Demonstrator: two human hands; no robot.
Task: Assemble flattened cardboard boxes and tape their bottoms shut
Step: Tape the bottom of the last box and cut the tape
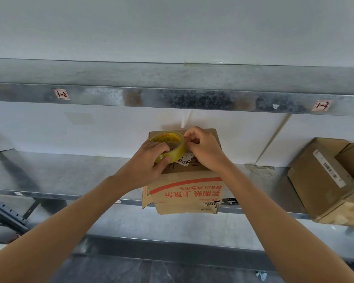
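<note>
Gripping yellowish tape roll (166, 138) in left hand (151, 160), right hand (205, 149) pinching its three o'clock rim, above printed cardboard box (185, 193).

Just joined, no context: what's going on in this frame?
A person is working at a cardboard box that stands on a metal shelf, its print upside down. The left hand holds a tape roll above the box top, grip round the ring. The right hand pinches at the roll's edge, apparently picking up the tape end. No strip is visibly drawn across the box yet. A second box sits further right on the shelf.
</note>
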